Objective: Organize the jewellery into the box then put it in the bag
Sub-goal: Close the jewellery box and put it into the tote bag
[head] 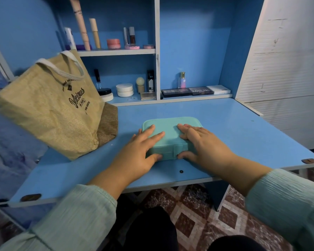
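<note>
A closed teal jewellery box point(171, 127) lies flat on the blue desk point(239, 131), its clasp tab facing me. My left hand point(142, 144) rests on the left half of the lid with straight fingers, thumb against the front wall. My right hand point(202, 142) lies flat on the right half, thumb touching the front wall beside the clasp. A tan jute bag point(49, 109) with white handles and dark lettering stands to the left of the box, leaning, its mouth facing up and left. No loose jewellery shows on the desk.
Shelves point(116, 51) behind the desk carry several cosmetics: tubes, jars, bottles. Makeup palettes point(187, 91) lie on the lower ledge at the back. A white slatted panel point(283, 69) bounds the right side. The desk's front edge is just below my wrists.
</note>
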